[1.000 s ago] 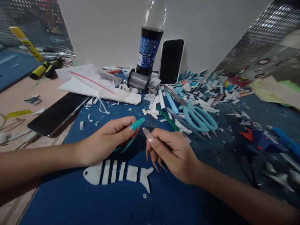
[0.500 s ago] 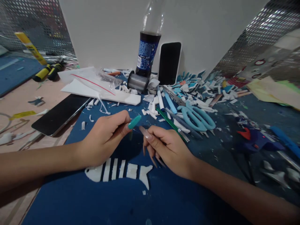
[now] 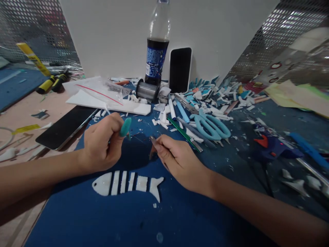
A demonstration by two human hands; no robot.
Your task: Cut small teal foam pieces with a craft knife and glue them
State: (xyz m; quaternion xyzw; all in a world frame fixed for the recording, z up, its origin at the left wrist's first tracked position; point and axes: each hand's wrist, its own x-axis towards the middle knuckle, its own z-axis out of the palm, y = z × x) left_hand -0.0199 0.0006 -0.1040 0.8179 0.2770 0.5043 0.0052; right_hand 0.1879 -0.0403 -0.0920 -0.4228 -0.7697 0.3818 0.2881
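My left hand (image 3: 102,144), with long teal nails, is pinched shut above the blue mat (image 3: 97,219). My right hand (image 3: 177,157), with long pale nails, is pinched shut a little to its right. A thin clear thread (image 3: 140,139) shows faintly between the two sets of fingertips. Just below both hands a white foam fish skeleton (image 3: 125,183) lies flat on the mat, touched by neither hand. A grey spool of line (image 3: 146,91) lies further back by a cola bottle (image 3: 156,51).
Teal scissors (image 3: 210,123), pens and a green ruler (image 3: 180,128) lie right of the hands. A heap of foam scraps (image 3: 221,96), an upright phone (image 3: 180,70), a white foam board (image 3: 115,105), a flat dark phone (image 3: 66,125) and a glue gun (image 3: 272,147) surround the mat.
My left hand has drawn back to the left and curled its fingers in, so the gap between the hands has widened. The fish skeleton is uncovered now.
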